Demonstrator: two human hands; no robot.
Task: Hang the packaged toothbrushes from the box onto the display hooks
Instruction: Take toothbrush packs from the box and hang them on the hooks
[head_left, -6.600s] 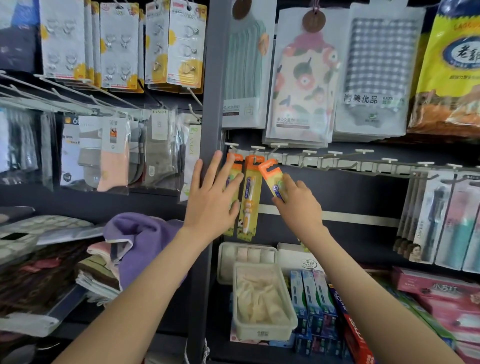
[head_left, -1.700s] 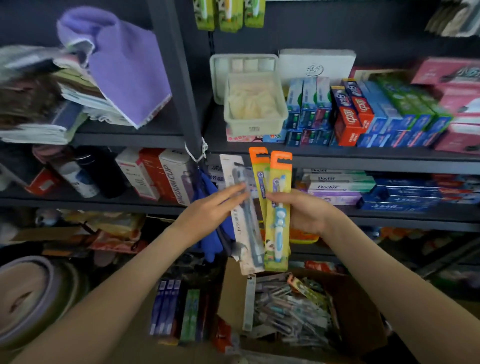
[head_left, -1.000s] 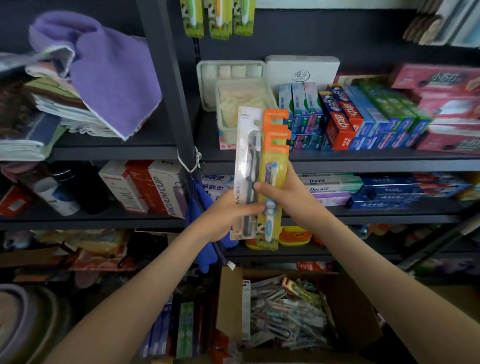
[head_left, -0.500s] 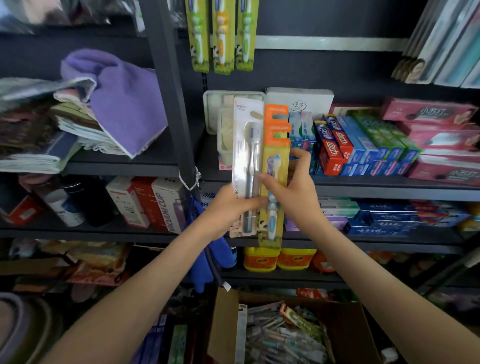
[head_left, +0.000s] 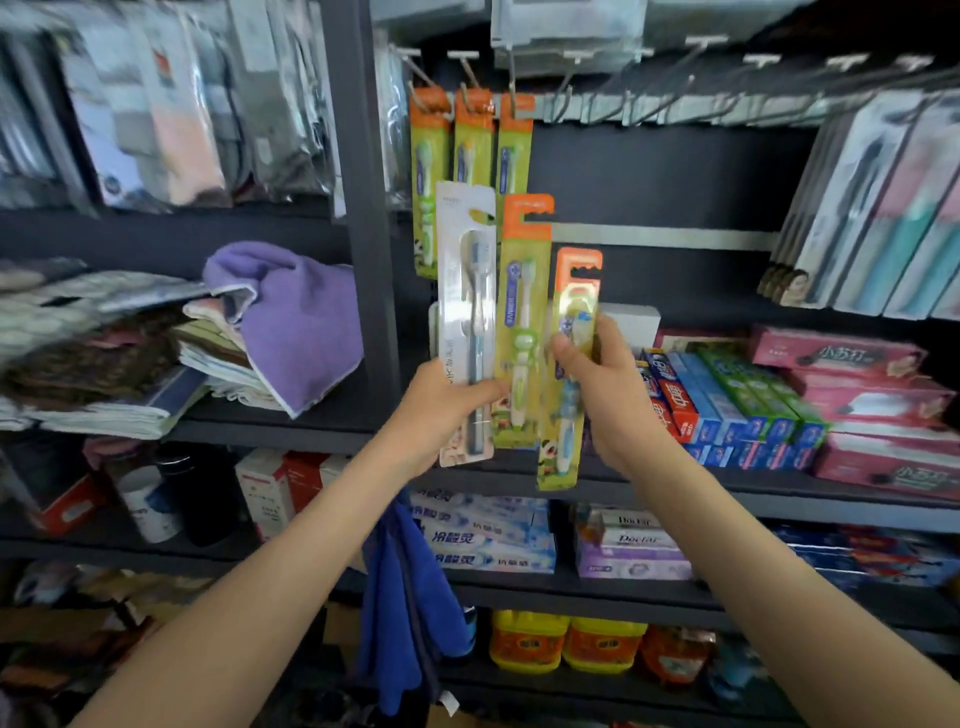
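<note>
My left hand (head_left: 441, 410) grips two toothbrush packs upright: a white-carded pack with a grey brush (head_left: 465, 291) and an orange-topped green pack (head_left: 522, 291). My right hand (head_left: 608, 395) grips a second orange-topped pack with a blue brush (head_left: 569, 374), held lower and just right of the other two. Three orange-and-green toothbrush packs (head_left: 470, 156) hang on the leftmost display hooks (head_left: 467, 78). A row of bare hooks (head_left: 691, 88) runs to the right of them. The box is out of view.
A dark upright post (head_left: 363, 218) stands left of the hooks. Larger toothbrush packs (head_left: 872, 208) hang at far right. Toothpaste boxes (head_left: 727, 400) fill the shelf behind my right hand. Folded towels with a purple cloth (head_left: 291, 322) lie on the left shelf.
My view has risen from the box to the hooks, and both hands have lifted the packs. The stack split: my left hand keeps two packs, my right hand has drawn one off to the right.
</note>
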